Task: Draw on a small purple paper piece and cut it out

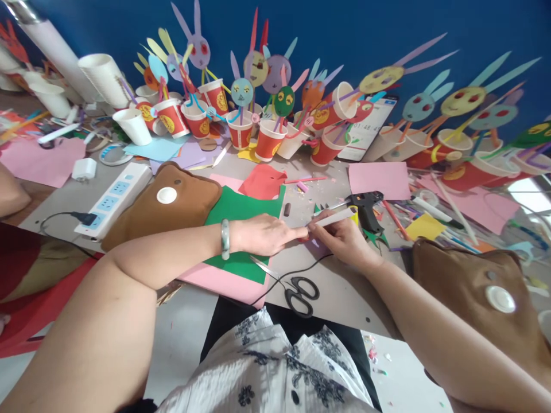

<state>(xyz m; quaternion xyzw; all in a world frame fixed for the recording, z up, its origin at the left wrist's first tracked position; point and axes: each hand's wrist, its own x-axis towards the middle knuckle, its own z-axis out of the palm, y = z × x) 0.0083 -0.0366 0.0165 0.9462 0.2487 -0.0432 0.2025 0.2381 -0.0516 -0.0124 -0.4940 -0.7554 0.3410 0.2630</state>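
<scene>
My right hand (342, 238) is closed around a slim white pen (338, 217), which slants down toward the tabletop. My left hand (262, 234), with a bangle on the wrist, reaches in from the left, and its fingertips meet the right hand at the pen's lower end. Something small and reddish-purple shows under the fingertips; its kind is hidden. Beneath the left hand lies a green paper sheet (239, 267) on pink paper (215, 283). Black-handled scissors (301, 295) rest partly spread near the table edge. Just behind the right hand is a black glue gun (365, 209).
Red paper cups (269, 140) with paper rabbit heads line the back, around a propped phone (365, 129). A power strip (116, 198) and brown cushion (181, 198) lie left, another brown cushion (469, 281) right. A black cord (297, 271) crosses near the scissors. Another person's arm (11, 192) shows far left.
</scene>
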